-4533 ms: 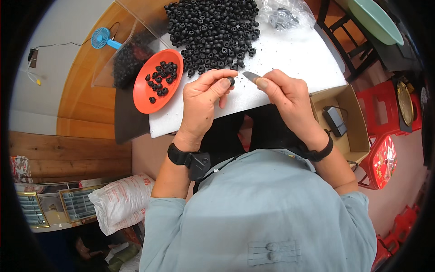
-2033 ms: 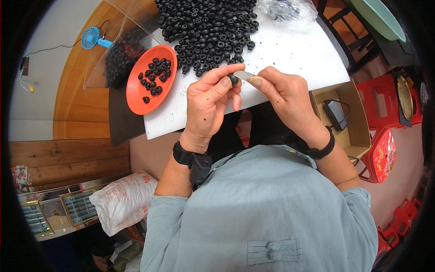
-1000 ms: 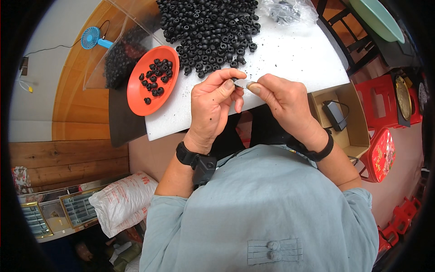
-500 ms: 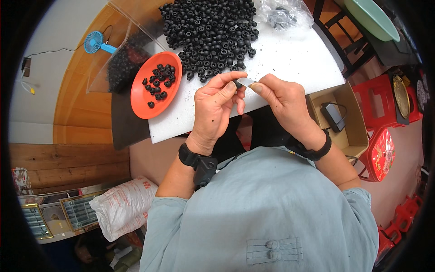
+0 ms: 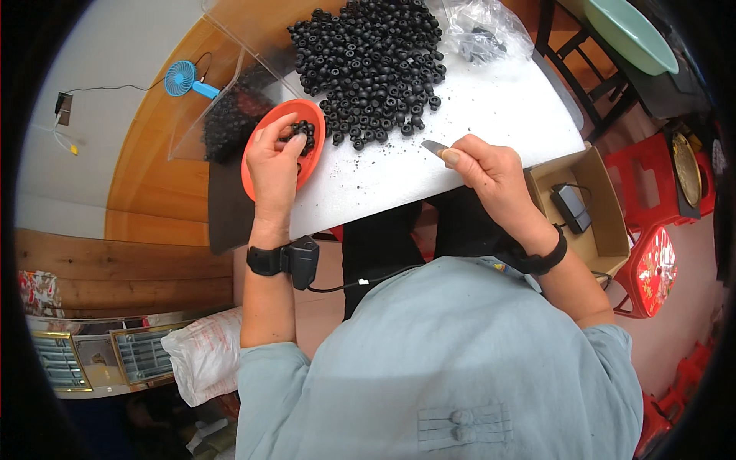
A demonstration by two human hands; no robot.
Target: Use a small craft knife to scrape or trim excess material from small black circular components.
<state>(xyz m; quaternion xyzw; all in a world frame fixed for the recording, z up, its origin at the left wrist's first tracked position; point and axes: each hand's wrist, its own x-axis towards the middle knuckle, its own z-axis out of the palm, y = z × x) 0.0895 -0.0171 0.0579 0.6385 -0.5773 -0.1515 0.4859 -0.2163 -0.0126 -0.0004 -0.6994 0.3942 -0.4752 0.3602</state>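
Observation:
My left hand point(image 5: 274, 157) is over the red oval dish point(image 5: 257, 184), its thumb and fingers apart. Between and beside the fingertips show small round black parts point(image 5: 305, 130) lying in the dish; I make out nothing held. To the right, above the near part of the white foam board point(image 5: 360, 188), my right hand point(image 5: 487, 169) pinches a small knife point(image 5: 433, 146), its short blade pointing left. Beyond both hands a large heap of black knob-like parts point(image 5: 368, 69) covers the far part of the board, with dark crumbs scattered in front of it.
A clear box point(image 5: 234, 115) of black parts stands behind the dish. A blue fan point(image 5: 182, 78) is at the far left and a clear plastic bag point(image 5: 483, 38) at the back right. Right of the board sit a cardboard box point(image 5: 609, 222) and red stools point(image 5: 648, 268).
My left hand has moved left from beside the knife to over the red dish and opened. The small black piece it held is no longer between its fingers. The right hand keeps the knife.

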